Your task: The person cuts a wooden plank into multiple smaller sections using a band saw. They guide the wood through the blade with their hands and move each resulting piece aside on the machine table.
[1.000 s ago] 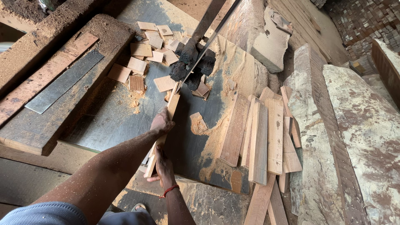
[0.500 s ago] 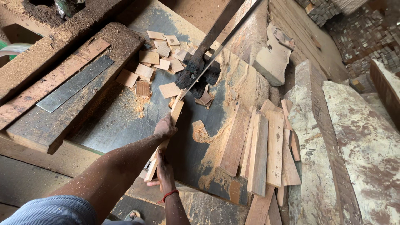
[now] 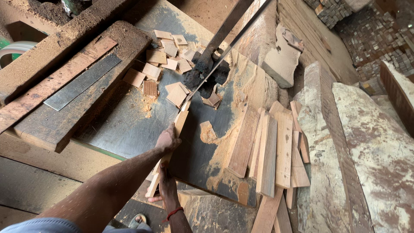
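Two long planks [image 3: 56,88] lie at far left on a dusty beam, the upper one reddish wood, the lower a grey metal-looking strip [image 3: 82,81] just beside it. Right of these, a dark saw table [image 3: 125,125] carries a scatter of small square offcuts [image 3: 161,60] and a patch of sawdust [image 3: 148,103] near its middle. Left hand [image 3: 167,139] — fingers closed over the upper part of a narrow wooden strip [image 3: 179,125], palm on top, arm reaching in from the lower left. Right hand [image 3: 166,185] sits lower, at the near edge of the table, wrapped round the bottom end of the same strip; a red thread band is on that wrist. Strip lies flat on the table, tilted up and to the right, its far end touching the thin saw blade [image 3: 224,56], which runs diagonally up toward the top edge. Dark clump of debris [image 3: 202,75] surrounds the blade where it meets the table. One small offcut [image 3: 208,131] lies alone just right of the strip. Further right — a loose stack of longer cut slats [image 3: 276,146], side by side and overlapping, ends hanging off the near table edge. Beyond the slats, rough pale slabs [image 3: 371,151] fill the right side; a broken pale chunk [image 3: 282,60] rests above them. A sandalled foot [image 3: 137,221] shows at the bottom edge.
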